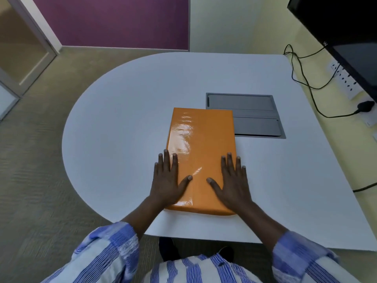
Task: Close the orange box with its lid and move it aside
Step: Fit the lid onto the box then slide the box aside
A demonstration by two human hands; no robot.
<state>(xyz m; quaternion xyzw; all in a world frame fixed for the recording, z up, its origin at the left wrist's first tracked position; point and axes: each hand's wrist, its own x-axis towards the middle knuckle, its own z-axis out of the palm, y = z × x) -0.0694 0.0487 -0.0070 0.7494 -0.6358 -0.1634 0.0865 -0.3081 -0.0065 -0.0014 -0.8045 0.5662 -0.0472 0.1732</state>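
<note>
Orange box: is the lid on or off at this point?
On. The orange box shows one unbroken glossy top, no interior visible, and both the left hand and right hand lie flat on it.

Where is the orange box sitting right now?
The orange box lies flat on the white table, centre-right in the head view, overlapping the grey hatch, with the left hand and right hand flat on its near end.
</note>
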